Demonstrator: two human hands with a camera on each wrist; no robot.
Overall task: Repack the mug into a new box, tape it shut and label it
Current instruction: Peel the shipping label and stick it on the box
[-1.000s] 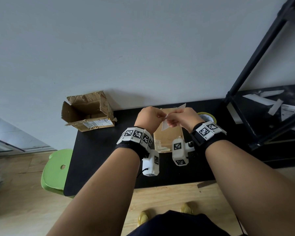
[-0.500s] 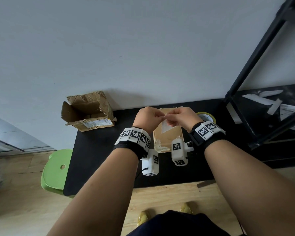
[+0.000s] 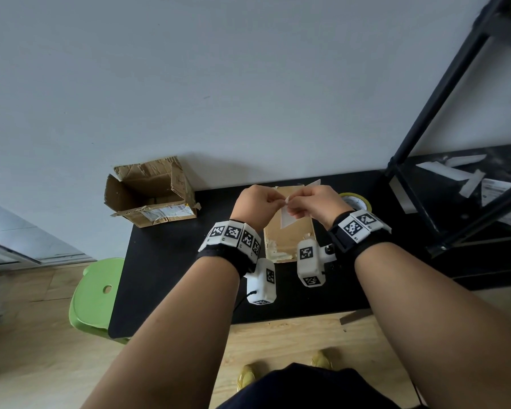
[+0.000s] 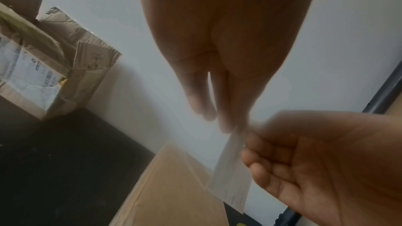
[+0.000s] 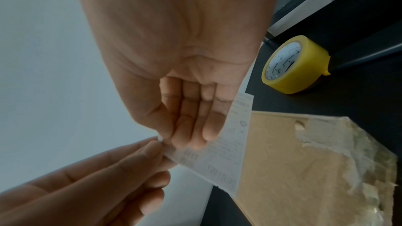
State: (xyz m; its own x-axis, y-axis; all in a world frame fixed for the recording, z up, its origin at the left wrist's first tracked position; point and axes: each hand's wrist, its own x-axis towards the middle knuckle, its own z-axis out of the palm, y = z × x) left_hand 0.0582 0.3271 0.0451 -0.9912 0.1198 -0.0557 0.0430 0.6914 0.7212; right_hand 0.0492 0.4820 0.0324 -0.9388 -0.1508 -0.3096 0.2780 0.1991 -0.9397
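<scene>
Both hands hold a white printed label point(image 3: 288, 219) above a closed brown box point(image 3: 289, 242) on the black table point(image 3: 174, 261). My left hand point(image 3: 273, 202) pinches the label's corner point(image 5: 165, 145) between thumb and fingertips. My right hand point(image 3: 295, 206) pinches the same corner from the other side, fingers curled, and the label point(image 4: 233, 174) hangs down from the pinch. The box's near top point(image 5: 304, 169) shows torn paper and tape residue. No mug is in view.
A yellow tape roll point(image 3: 355, 200) lies right of the box, close to a black shelf frame point(image 3: 425, 113) with paper scraps on its shelf. A torn open old box point(image 3: 151, 191) sits at the table's far left corner against the wall. A green stool point(image 3: 93, 296) stands left of the table.
Both hands stay at the label's corner over the box. The label's upper corner dipped behind the right hand and now shows above it again.
</scene>
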